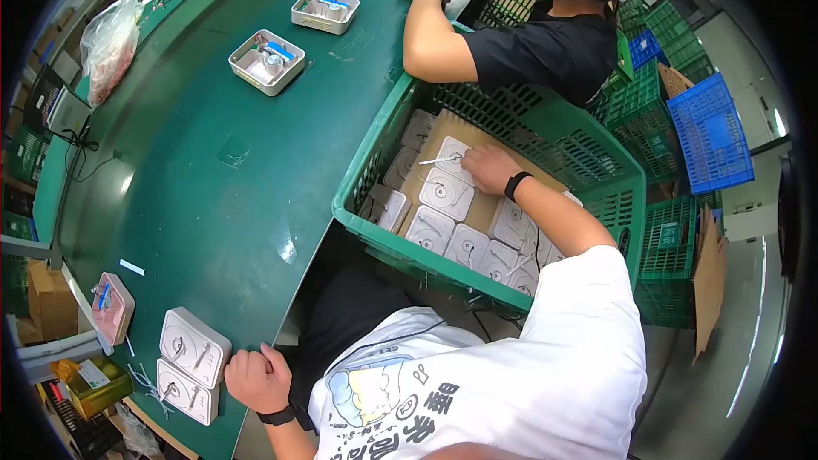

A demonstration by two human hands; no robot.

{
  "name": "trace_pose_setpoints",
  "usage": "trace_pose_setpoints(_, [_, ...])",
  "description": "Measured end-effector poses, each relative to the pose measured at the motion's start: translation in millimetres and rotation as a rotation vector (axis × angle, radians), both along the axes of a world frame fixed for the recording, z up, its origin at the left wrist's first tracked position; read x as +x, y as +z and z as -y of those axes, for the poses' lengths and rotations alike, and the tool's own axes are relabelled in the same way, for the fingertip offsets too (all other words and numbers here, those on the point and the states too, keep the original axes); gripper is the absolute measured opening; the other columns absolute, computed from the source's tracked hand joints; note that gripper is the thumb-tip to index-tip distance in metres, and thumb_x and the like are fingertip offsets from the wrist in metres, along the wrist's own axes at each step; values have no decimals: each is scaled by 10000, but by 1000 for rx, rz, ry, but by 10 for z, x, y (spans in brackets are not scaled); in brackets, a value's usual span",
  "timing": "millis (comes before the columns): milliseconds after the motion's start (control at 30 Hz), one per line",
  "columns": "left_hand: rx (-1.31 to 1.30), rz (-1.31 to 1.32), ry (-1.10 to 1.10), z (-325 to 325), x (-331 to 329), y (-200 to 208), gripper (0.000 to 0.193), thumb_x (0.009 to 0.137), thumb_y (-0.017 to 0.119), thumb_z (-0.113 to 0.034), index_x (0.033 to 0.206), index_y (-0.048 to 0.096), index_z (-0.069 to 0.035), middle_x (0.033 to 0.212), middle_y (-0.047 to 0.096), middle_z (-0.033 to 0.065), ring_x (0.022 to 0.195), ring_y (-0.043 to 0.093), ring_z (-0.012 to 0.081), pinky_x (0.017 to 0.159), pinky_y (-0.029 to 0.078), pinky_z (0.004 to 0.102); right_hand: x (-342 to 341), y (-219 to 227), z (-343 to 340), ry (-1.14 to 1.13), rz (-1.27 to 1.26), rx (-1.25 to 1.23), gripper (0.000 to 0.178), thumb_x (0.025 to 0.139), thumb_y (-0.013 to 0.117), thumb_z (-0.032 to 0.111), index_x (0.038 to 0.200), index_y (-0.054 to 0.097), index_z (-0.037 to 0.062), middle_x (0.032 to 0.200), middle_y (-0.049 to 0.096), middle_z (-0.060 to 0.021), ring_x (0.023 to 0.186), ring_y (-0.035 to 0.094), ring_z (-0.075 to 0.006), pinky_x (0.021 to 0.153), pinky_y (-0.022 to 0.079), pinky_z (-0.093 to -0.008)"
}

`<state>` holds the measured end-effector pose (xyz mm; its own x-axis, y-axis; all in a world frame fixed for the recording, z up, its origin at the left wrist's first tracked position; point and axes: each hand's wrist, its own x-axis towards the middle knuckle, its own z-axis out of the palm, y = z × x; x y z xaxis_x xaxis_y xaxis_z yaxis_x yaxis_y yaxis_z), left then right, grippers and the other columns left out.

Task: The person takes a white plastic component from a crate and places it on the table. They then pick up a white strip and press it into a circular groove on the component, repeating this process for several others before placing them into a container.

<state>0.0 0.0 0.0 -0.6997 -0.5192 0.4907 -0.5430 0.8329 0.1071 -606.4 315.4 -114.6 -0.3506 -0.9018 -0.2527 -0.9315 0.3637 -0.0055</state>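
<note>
The right hand [487, 168] reaches into the green crate [375, 153] at frame centre, fingers spread on a white tray [449, 156]; lifting needs a firm grip. The left hand [256, 379] rests curled, empty, on the table [213, 162] edge, lower left.

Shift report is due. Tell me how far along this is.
Done: two white units lie on the green table by the closed left hand, which holds nothing visible. In hand: the right hand rests on a unit in the green crate. Left: roughly ten units remain in the crate.
</note>
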Motion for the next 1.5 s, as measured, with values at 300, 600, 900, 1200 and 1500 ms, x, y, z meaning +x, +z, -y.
trace_pose_setpoints(300, [28,-25,25,-12,-118,56,465,958,777,-45,681,409,-109,694,437,100,645,512,357,616,368,498,36,105,25,534,-79,-135,308,1088,707,451,1113,651,150,1143,657,-107,1059,682,-355,917,578,-514])
trace_pose_setpoints(600, [33,-42,40,-4,-113,107,427,920,807,-55,685,455,-104,713,468,107,668,535,367,640,394,502,330,-95,-135,-52,43,-151,362,1131,685,470,1093,708,111,1075,744,-150,1039,736,-404,872,599,-554])
trace_pose_setpoints(900, [104,-126,74,-5,-141,156,336,855,850,-106,698,552,-110,732,509,79,666,562,306,632,414,452,634,1620,54,-258,376,-530,240,1190,613,184,1056,665,-8,977,711,-182,912,724,-322,792,530,-411])
trace_pose_setpoints(1200, [67,-170,76,-26,-62,134,321,836,869,-124,708,575,-128,740,516,53,672,569,266,634,414,431,2037,3136,2414,685,346,-589,112,1102,696,112,1053,694,11,843,660,-152,755,680,-336,702,531,-431])
trace_pose_setpoints(1500, [93,-179,62,-48,-98,129,323,856,888,-172,716,601,-130,759,550,55,698,595,259,650,429,430,3189,1981,3817,1095,133,-566,256,1088,775,313,977,681,102,902,733,-90,813,734,-358,717,586,-516])
